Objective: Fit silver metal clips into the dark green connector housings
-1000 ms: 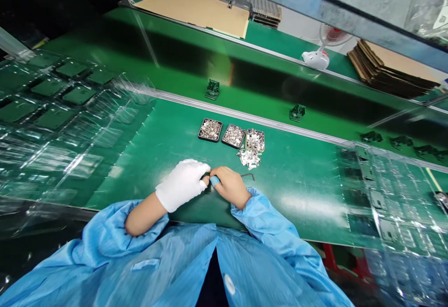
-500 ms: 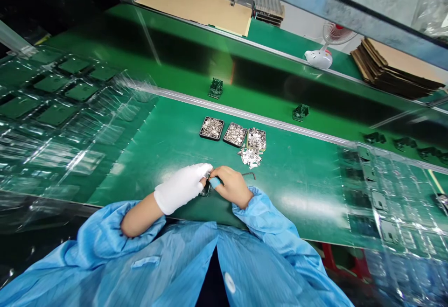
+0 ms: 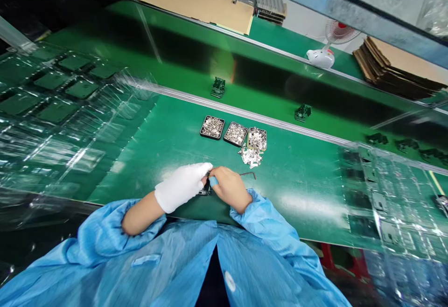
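My left hand (image 3: 184,184), in a white glove with bare fingertips, is closed around a small dark part (image 3: 205,189), which shows below the fingers. My right hand (image 3: 231,186) is bare, with a light-blue wrap on a digit. Its fingers are pinched together against the same part, their tips meeting the gloved thumb; what they hold there is hidden. Just right of that hand, a thin L-shaped hex key (image 3: 249,174) shows, its other end behind the hand. Beyond the hands are small metal pieces in a left tray (image 3: 212,137), a middle tray (image 3: 227,140) and a right tray (image 3: 265,146).
Loose metal pieces (image 3: 251,157) are heaped before the right tray. Clear plastic trays with dark-green parts (image 3: 82,89) are at left; more clear trays (image 3: 402,195) stand at right. Behind a metal rail, dark parts (image 3: 218,87) sit on the green surface. A fan (image 3: 322,58) and cardboard (image 3: 392,71) are farther back.
My right hand has shifted slightly left and its fingers have curled further, so more of the hex key shows. The left hand keeps its hold on the dark part.
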A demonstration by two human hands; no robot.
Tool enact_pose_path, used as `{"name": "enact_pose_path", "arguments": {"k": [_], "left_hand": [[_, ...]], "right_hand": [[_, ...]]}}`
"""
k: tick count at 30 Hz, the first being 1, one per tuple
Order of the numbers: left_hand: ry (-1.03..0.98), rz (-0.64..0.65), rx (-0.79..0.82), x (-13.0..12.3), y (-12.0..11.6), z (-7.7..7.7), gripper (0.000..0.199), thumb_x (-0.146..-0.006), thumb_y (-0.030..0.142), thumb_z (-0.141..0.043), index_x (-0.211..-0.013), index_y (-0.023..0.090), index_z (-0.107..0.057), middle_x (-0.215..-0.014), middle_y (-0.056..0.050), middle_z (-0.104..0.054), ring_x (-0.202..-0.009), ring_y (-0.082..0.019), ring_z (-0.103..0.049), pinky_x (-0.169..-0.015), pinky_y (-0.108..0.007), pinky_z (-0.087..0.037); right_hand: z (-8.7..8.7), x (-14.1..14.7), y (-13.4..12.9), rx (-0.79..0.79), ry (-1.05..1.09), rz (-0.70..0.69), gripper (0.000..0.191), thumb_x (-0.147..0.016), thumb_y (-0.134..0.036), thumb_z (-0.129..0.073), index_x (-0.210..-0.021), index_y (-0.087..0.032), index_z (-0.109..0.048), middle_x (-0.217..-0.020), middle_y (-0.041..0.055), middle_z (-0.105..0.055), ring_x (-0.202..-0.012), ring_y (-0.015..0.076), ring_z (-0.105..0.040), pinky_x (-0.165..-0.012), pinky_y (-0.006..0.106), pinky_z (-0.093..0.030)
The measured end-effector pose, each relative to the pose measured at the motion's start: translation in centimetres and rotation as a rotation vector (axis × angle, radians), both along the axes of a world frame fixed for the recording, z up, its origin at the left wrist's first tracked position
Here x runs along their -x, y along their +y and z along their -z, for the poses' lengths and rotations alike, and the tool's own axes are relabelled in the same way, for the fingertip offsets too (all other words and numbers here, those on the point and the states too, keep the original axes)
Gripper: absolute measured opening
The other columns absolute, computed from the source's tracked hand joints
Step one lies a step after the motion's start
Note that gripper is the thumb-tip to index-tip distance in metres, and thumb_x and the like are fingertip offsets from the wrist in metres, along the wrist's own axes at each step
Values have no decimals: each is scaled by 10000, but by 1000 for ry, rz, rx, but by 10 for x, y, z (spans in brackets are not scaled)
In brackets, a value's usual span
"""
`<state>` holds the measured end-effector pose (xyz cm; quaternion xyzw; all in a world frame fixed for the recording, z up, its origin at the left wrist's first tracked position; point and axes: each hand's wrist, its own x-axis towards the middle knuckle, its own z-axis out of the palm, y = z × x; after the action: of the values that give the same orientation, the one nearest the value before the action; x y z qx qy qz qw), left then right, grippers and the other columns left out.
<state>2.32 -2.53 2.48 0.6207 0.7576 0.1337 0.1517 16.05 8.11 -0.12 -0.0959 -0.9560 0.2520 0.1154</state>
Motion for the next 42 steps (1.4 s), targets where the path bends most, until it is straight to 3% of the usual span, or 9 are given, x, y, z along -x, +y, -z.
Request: {"name": "enact_pose_path", "arguments": {"k": [7, 11, 14, 16, 21, 26, 30, 34, 42], "left_hand": [[-13, -37, 72, -4, 3, -7, 320, -803, 120, -398, -1062, 142, -584, -1006, -108, -674, -888, -242, -659, -790, -349, -512], [-144, -58, -82, 2, 6, -7, 359, -828, 163, -411, -1166, 139, -528, -1138, -101, -632, -1041, -220, -612, -912, -339, -487], [-226, -75, -218, 8, 5, -5, 338, -894, 308, -422, -1180, 152, -510, -1194, -99, -591, -1114, -215, -568, -971, -347, -463], [-223, -38, -237, 11, 3, 0, 406, -879, 405, -484, -1193, 147, -498, -1237, -120, -560, -1160, -242, -537, -1002, -381, -448], [-166, 12, -239, 10, -3, 21, 490, -811, 365, -590, -1226, 141, -456, -1344, -164, -463, -1263, -293, -442, -1070, -458, -386], [-252, -58, -241, 8, -5, 33, 418, -784, 273, -563, -1166, 136, -466, -1173, -148, -546, -1129, -282, -534, -990, -447, -454], [-322, -109, -209, 7, -6, 31, 498, -762, 267, -578, -1220, 148, -422, -1215, -129, -540, -1157, -279, -529, -1005, -435, -440], [-432, -105, -131, 9, -7, 34, 566, -790, 315, -567, -1301, 180, -366, -1311, -109, -495, -1223, -264, -493, -1033, -407, -415], [-498, -124, -120, 9, -9, 47, 552, -786, 390, -576, -1261, 168, -402, -1275, -119, -518, -1207, -272, -497, -1037, -429, -402]], "right_hand": [[-2, 1, -2, 7, -22, 22, 204, -772, -77, -501, -935, -184, -560, -932, 68, -635, -893, 203, -586, -807, 302, -465], [-1, -1, 4, 146, -2, 157, 153, -800, -106, -482, -891, -195, -567, -873, 40, -630, -809, 172, -586, -747, 267, -453], [1, -4, 13, 271, -42, 277, 169, -817, -98, -463, -907, -189, -574, -801, 15, -634, -719, 153, -584, -690, 249, -442], [2, -10, 21, 309, -97, 279, 192, -816, -87, -470, -928, -187, -590, -793, 9, -646, -716, 154, -592, -691, 251, -440], [2, -31, 46, 175, -118, 177, 225, -835, -87, -485, -966, -194, -634, -989, 48, -651, -945, 186, -566, -851, 301, -424], [9, -44, 56, 8, -212, 87, 265, -781, -11, -443, -899, -170, -619, -944, 82, -598, -917, 217, -496, -827, 348, -409], [14, -39, 52, 118, -160, 170, 287, -782, -3, -397, -949, -157, -572, -920, 77, -588, -877, 197, -518, -806, 319, -431], [16, -32, 45, 254, -122, 158, 209, -862, -104, -440, -979, -194, -587, -952, 45, -613, -903, 167, -564, -819, 274, -439], [7, -24, 36, 137, -307, 171, 236, -852, -118, -479, -1001, -230, -623, -978, 30, -619, -950, 171, -562, -811, 258, -429]]}}
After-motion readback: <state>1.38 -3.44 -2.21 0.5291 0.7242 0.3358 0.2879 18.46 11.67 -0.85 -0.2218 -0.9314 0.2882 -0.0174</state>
